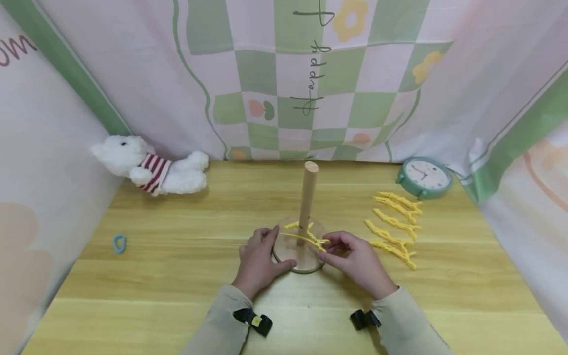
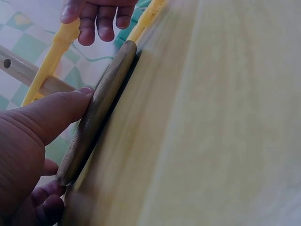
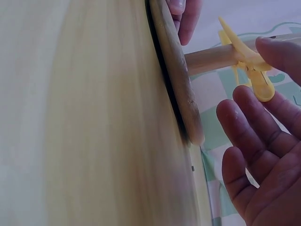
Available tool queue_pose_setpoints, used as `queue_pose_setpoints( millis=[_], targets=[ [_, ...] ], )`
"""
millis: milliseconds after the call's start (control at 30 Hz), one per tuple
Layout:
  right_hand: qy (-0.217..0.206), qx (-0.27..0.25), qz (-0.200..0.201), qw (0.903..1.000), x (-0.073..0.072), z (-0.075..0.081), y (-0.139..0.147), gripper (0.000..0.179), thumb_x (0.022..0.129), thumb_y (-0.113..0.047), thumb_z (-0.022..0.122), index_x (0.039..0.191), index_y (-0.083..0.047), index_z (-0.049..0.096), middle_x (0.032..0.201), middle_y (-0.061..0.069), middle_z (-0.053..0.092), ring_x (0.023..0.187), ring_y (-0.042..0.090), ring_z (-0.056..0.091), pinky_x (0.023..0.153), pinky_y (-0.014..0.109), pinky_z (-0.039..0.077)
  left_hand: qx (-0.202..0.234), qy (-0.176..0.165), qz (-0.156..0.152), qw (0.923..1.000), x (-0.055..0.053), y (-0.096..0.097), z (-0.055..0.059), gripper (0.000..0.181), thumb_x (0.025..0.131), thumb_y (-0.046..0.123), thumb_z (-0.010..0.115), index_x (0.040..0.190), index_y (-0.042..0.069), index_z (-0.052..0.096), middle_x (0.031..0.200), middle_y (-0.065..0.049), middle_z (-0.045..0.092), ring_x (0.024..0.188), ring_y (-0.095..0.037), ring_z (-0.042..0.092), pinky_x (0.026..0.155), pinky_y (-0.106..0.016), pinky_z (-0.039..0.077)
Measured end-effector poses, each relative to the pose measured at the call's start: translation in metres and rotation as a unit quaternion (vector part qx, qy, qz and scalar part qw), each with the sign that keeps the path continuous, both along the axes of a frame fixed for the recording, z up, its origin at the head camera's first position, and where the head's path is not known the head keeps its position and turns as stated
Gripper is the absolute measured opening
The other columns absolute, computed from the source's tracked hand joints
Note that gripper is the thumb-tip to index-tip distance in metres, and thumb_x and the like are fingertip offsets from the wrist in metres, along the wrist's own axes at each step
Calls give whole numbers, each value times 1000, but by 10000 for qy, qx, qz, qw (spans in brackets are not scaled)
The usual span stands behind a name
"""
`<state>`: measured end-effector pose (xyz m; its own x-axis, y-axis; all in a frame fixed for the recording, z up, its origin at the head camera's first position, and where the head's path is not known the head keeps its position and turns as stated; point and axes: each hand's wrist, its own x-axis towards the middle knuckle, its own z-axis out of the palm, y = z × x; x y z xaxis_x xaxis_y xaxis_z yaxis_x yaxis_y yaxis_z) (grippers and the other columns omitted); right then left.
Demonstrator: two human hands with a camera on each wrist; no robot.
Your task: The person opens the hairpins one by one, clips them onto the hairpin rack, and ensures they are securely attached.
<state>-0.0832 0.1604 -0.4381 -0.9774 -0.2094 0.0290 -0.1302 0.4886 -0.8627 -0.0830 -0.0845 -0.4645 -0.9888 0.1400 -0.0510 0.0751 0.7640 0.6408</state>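
In the head view a wooden post (image 1: 309,192) stands upright on a round wooden base (image 1: 302,265). My left hand (image 1: 257,262) grips the base's left rim, its thumb (image 2: 70,106) pressing on the disc in the left wrist view. My right hand (image 1: 358,261) pinches the handle end of a yellow alligator hair clip (image 3: 261,82) between thumb and fingers. The clip's long jaws reach across the post low down; whether they clamp it I cannot tell. Behind, a second yellow clip (image 1: 291,225) sits at the post, partly hidden.
Several yellow hair clips (image 1: 395,227) lie in a column to the right. A green alarm clock (image 1: 424,177) is at the back right, and a white plush bear (image 1: 177,177) lies at the back left. On the left side is a small blue ring-shaped thing (image 1: 119,243).
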Motion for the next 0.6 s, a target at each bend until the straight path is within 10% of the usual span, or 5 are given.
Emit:
queue_pose_setpoints(
  millis=[600],
  targets=[
    [172,180,-228,9994,14,-2,27,38,83,-23,84,115,-8,70,102,0,73,88,12,67,78,28,54,105,-26,-5,9999,-1,0,-2,95,77,57,81,154,17,41,148,-11,42,130,-33,44,97,-50,29]
  ],
)
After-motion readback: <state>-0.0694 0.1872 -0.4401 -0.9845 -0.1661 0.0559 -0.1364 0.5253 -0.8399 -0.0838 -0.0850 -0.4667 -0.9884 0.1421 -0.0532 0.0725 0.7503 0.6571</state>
